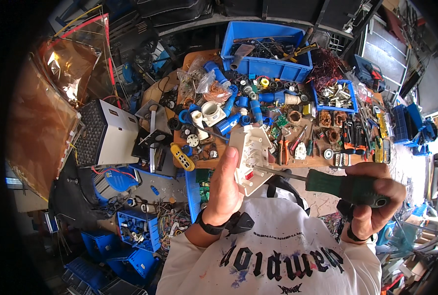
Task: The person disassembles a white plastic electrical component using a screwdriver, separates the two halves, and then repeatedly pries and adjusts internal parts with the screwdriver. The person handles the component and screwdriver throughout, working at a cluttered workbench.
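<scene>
Pinches a cream plastic, open-faced housing (254, 147) by the left edge in the left hand (224, 184), and curls the right hand (392, 191) around a dark-green-handled, steel-shafted screwdriver (327, 185), aimed leftward along a nearly level axis into the housing's ribbed interior.

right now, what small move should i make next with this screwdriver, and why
I'd probably check the screwdriver's seating before turning it: your right hand grips its handle, your left hand holds the white housing, and the tip reaches the housing's open side near a red part, but whether it sits in a screw is too small to tell.
</scene>
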`<act>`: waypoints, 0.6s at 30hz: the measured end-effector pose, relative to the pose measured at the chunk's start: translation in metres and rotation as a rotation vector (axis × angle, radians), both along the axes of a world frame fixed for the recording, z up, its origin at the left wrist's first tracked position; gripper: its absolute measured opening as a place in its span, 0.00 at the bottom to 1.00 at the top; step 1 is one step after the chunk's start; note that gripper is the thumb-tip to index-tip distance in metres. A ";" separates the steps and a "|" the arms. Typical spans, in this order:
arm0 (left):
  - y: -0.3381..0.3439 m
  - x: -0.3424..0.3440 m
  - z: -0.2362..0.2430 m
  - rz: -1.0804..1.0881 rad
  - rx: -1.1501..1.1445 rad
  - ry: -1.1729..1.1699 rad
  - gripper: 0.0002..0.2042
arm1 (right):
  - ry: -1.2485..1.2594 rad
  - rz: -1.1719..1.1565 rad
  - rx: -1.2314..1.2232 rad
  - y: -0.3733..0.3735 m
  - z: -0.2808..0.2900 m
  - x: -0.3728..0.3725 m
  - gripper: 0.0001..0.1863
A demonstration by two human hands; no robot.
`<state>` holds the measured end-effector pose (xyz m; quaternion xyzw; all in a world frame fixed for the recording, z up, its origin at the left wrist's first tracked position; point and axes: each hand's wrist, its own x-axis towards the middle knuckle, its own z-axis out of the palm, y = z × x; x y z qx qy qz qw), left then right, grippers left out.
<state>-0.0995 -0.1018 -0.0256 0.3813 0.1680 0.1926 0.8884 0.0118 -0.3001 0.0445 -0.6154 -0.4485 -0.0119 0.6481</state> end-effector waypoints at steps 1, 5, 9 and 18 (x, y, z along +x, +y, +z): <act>-0.001 0.000 0.000 -0.002 -0.008 0.002 0.31 | 0.078 -0.067 0.035 0.003 -0.001 -0.009 0.29; -0.003 0.001 0.001 0.033 0.046 -0.014 0.31 | 0.050 -0.032 0.012 0.001 -0.002 -0.005 0.29; -0.002 0.000 0.001 0.022 0.068 -0.001 0.31 | -0.024 0.066 0.035 0.000 -0.002 0.002 0.27; 0.002 0.001 -0.001 -0.023 0.017 0.029 0.31 | -0.003 0.167 0.103 0.004 -0.009 0.010 0.27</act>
